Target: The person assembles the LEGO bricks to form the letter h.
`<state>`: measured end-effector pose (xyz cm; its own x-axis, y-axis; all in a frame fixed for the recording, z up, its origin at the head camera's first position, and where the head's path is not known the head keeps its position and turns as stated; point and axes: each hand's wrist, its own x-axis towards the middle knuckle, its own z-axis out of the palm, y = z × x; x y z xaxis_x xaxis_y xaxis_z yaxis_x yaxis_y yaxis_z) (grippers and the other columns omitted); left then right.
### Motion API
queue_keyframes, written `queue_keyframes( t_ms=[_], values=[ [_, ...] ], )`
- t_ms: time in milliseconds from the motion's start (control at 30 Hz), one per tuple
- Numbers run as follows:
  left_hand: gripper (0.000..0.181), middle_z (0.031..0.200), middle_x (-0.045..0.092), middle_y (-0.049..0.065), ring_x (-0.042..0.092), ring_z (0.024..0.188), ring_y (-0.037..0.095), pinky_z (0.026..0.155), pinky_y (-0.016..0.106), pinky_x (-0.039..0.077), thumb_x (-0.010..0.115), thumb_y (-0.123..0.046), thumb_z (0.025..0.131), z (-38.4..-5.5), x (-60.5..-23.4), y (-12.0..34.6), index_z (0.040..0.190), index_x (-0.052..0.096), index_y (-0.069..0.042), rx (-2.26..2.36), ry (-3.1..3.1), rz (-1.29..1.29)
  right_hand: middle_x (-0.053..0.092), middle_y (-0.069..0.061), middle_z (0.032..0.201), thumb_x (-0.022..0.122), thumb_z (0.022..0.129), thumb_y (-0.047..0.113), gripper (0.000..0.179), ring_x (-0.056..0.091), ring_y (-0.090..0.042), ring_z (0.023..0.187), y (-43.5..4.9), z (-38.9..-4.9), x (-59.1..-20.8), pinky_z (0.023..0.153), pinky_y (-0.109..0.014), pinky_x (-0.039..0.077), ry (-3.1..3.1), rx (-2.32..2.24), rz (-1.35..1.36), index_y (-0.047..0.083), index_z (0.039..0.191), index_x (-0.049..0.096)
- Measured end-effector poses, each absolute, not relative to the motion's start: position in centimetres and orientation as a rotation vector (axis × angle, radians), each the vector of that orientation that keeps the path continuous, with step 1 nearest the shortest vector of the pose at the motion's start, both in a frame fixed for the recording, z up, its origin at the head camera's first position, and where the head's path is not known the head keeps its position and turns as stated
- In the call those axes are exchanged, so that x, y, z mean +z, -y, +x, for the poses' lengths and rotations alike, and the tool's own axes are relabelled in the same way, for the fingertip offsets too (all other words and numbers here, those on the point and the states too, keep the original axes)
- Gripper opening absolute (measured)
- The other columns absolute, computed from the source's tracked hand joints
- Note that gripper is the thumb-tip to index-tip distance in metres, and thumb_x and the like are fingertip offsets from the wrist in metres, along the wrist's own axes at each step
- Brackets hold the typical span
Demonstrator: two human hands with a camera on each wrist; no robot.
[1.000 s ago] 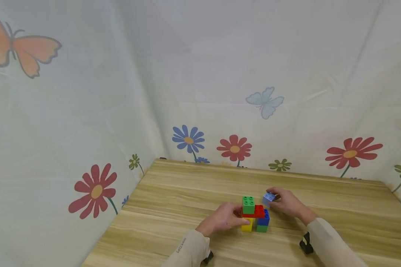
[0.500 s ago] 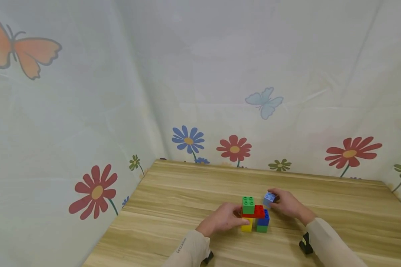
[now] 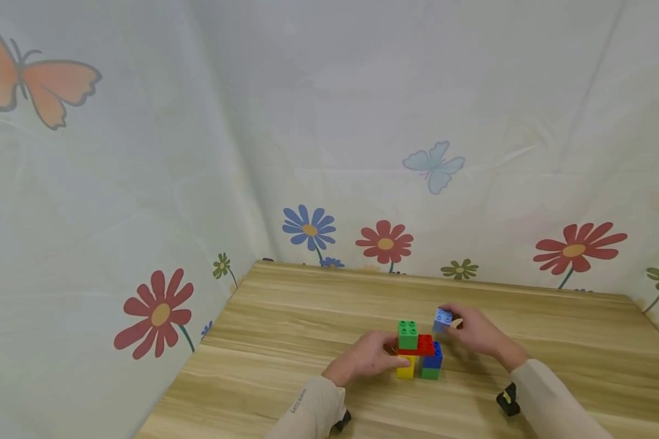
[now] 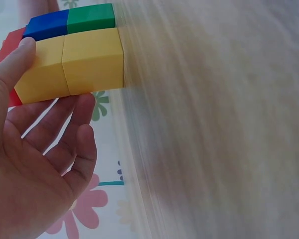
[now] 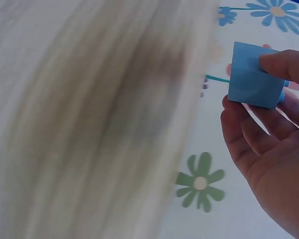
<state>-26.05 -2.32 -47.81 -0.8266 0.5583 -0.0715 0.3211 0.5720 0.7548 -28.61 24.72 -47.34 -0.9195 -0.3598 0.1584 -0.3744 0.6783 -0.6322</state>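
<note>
In the head view my left hand (image 3: 367, 355) grips the left side of a small toy-brick structure, thumb in front and fingers behind. Two stacked yellow bricks (image 4: 92, 64) form one leg; a blue brick (image 3: 433, 360) over a green brick (image 3: 431, 373) makes the other. Across both legs lies a red brick (image 3: 426, 345), topped at its left end by a bright green brick (image 3: 408, 335). Behind and right of the structure, my right hand (image 3: 476, 332) pinches a light blue brick (image 5: 254, 79) between thumb and fingers, studs upward and apart from the structure.
The structure stands on a wood-grain table (image 3: 285, 317). Behind the table and along its left hangs a pale cloth (image 3: 329, 122) printed with flowers and butterflies. A black wrist device (image 3: 507, 400) sits under the right sleeve, with another (image 3: 343, 421) under the left.
My right hand has raised the light blue brick a little and moved it slightly toward the back. The left hand and the structure have stayed in place.
</note>
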Motion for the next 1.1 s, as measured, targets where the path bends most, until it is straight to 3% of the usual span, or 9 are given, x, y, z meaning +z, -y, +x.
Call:
queue_keyframes(
  t_ms=[367, 700, 1100],
  values=[
    [0.028, 0.089, 0.060, -0.014, 0.054, 0.077, 0.007, 0.074, 0.022, 0.046, 0.072, -0.039, 0.082, -26.1, -47.8, 2.3, 0.106, 0.065, -0.025, 1.099, -2.507, 0.725, 0.060, -0.011, 0.111, 0.062, 0.087, 0.004, 0.041, 0.057, -0.023, 0.091, -24.0, -27.1, -44.8, 0.078, -0.036, 0.051, 2.818, 1.048, 0.675, -0.001, 0.126, 0.052],
    [0.029, 0.090, 0.060, -0.015, 0.055, 0.078, 0.006, 0.075, 0.022, 0.047, 0.071, -0.040, 0.083, -26.2, -47.5, 2.3, 0.108, 0.065, -0.026, 1.087, -2.508, 0.742, 0.059, -0.013, 0.114, 0.062, 0.087, 0.004, 0.042, 0.056, -0.026, 0.091, -22.9, -25.6, -42.2, 0.080, -0.046, 0.050, 2.763, 1.032, 0.716, -0.002, 0.128, 0.052],
    [0.028, 0.089, 0.060, -0.014, 0.055, 0.077, 0.006, 0.074, 0.023, 0.047, 0.071, -0.039, 0.083, -26.0, -47.5, 2.3, 0.106, 0.065, -0.025, 1.099, -2.504, 0.738, 0.060, -0.007, 0.113, 0.064, 0.087, 0.005, 0.044, 0.056, -0.018, 0.089, -21.3, -23.9, -40.0, 0.076, -0.032, 0.050, 2.664, 0.959, 0.819, 0.001, 0.129, 0.052]
  ],
)
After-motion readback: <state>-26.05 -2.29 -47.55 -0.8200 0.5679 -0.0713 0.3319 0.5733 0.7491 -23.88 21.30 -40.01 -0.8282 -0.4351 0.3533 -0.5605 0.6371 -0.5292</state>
